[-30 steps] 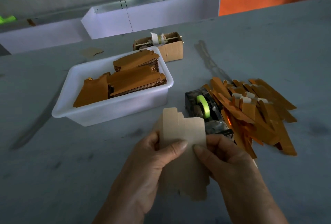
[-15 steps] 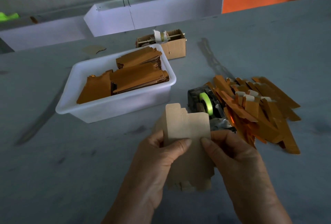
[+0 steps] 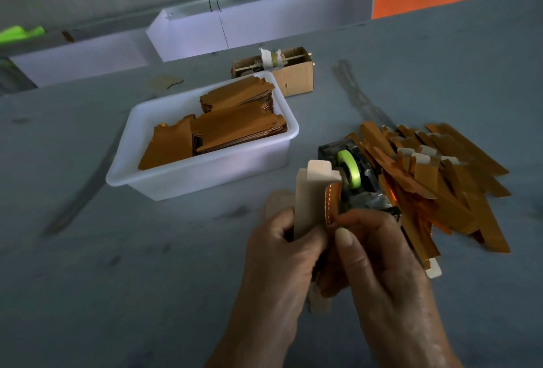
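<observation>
**Left hand**: grip closed, with fingers and thumb curled round the pale side of a partly folded carton blank. The blank is held upright above the table.

**Right hand**: grip also closed, with the thumb pressed on the blank's orange printed face. The fingers are hidden and are probably wrapped behind it.

**Surroundings:** a tape dispenser carrying a green roll stands just behind the blank, whose top edge partly screens it. To its right, a loose pile of folded orange cartons lies against it.

**Containers:** a white tub, left of centre, holds stacks of flat brown cartons. Just behind it is a small open cardboard box with a rod and a white-wound spool across its top.
</observation>
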Tool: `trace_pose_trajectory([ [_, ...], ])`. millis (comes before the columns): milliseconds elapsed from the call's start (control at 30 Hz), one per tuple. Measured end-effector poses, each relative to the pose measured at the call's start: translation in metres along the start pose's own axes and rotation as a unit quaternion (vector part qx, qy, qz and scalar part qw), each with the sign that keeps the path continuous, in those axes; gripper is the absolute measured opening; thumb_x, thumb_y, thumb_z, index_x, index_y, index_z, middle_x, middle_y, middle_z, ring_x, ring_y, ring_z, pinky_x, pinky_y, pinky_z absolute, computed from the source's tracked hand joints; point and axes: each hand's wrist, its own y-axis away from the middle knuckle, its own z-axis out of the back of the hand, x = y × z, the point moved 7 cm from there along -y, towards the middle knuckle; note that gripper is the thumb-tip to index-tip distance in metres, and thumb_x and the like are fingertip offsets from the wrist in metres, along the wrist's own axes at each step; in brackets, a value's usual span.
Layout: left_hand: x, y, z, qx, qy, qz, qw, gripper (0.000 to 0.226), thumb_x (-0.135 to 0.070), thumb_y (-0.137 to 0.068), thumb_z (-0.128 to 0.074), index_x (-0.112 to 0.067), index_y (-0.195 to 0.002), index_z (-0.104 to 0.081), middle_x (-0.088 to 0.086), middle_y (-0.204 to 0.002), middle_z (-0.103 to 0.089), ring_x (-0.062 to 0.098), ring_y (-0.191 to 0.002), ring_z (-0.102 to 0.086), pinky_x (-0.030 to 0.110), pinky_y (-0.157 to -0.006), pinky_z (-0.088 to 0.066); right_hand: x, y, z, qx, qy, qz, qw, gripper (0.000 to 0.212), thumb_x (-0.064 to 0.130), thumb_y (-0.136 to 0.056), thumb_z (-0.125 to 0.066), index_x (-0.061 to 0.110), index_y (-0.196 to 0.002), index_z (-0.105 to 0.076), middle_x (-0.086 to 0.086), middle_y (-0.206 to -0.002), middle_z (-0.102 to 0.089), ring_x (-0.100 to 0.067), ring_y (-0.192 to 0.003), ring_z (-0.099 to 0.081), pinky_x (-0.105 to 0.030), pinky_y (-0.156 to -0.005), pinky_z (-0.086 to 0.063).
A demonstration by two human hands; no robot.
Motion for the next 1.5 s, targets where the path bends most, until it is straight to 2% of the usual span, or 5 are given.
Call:
trace_pose_trajectory([
  [467, -0.005, 0.005, 0.001, 0.157, -0.099, 0.018, 0.982, 0.023, -0.035, -0.087, -0.060, -0.020, -0.095, -0.075, 0.004, -0.087, -0.075, 0.018, -0.083, -0.068, 0.034, -0.079, -0.051, -0.017, -0.009, 0.018, -0.027, 0.006, -0.138, 0.990, 0.036, 0.053, -0.059, -0.060, 0.031, -0.086, -0.065, 0.012, -0.085, -0.068, -0.006, -0.080, -0.065, -0.019, -0.062, -0.053],
  [667, -0.008, 0.005, 0.006, 0.056, -0.107, -0.020, 0.992, 0.024, -0.038, -0.068, -0.072, -0.019, -0.082, -0.072, 0.011, -0.079, -0.072, 0.024, -0.074, -0.067, 0.047, -0.073, -0.053, -0.027, -0.009, 0.013, 0.000, -0.085, -0.198, 0.976, 0.025, 0.037, -0.062, -0.062, 0.017, -0.076, -0.068, -0.012, -0.076, -0.068, -0.029, -0.078, -0.068, -0.038, -0.073, -0.056],
  [833, -0.016, 0.010, 0.013, -0.058, -0.150, -0.112, 0.981, 0.004, -0.030, -0.074, -0.075, -0.030, -0.078, -0.077, -0.010, -0.077, -0.070, 0.001, -0.073, -0.066, 0.010, -0.060, -0.048, -0.025, -0.013, 0.016, -0.034, -0.074, -0.181, 0.980, 0.021, 0.036, -0.061, -0.063, 0.023, -0.077, -0.066, -0.016, -0.075, -0.067, -0.031, -0.074, -0.067, -0.038, -0.070, -0.057],
  [1333, -0.019, 0.027, -0.036, -0.070, -0.618, -0.270, 0.735, 0.068, -0.015, -0.044, -0.094, -0.003, -0.108, -0.073, 0.007, -0.078, -0.063, 0.020, -0.065, -0.063, 0.019, -0.042, -0.042, -0.029, -0.008, 0.015, -0.096, -0.085, -0.179, 0.976, 0.024, 0.035, -0.060, -0.064, 0.021, -0.079, -0.066, -0.004, -0.064, -0.068, -0.015, -0.061, -0.066, -0.024, -0.055, -0.054],
  [1500, -0.017, 0.019, -0.019, -0.064, -0.419, -0.255, 0.869, 0.040, -0.015, -0.086, -0.069, -0.024, -0.125, -0.065, -0.004, -0.095, -0.054, 0.011, -0.089, -0.057, 0.019, -0.076, -0.048, -0.031, -0.008, 0.018, -0.104, -0.114, -0.191, 0.969, 0.026, 0.031, -0.062, -0.064, 0.018, -0.084, -0.065, -0.005, -0.068, -0.070, -0.015, -0.062, -0.068, -0.019, -0.052, -0.052],
])
